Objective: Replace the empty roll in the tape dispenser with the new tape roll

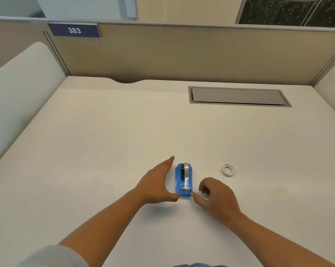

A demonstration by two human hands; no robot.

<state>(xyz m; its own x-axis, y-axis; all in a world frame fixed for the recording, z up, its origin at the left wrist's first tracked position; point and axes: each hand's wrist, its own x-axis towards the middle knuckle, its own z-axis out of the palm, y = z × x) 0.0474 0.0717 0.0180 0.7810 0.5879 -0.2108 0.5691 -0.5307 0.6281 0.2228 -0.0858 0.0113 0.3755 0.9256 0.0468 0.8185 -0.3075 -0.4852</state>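
Note:
A blue tape dispenser (183,182) stands on the white desk (105,141), its cutter end toward me. A roll (186,168) sits in it, with a clear strip running down to the cutter. My left hand (155,184) lies flat along the dispenser's left side, fingers straight and thumb tip at the near left corner. My right hand (218,195) rests at the near right corner with its fingers loosely curled and its thumb pointing at the dispenser; it holds nothing. A small white ring (228,170) lies flat on the desk, to the right of the dispenser.
A grey cable hatch (238,96) is set into the desk at the far right. Beige partition walls (182,53) close the back and sides, with a blue plate reading 383 (74,30) at the top left.

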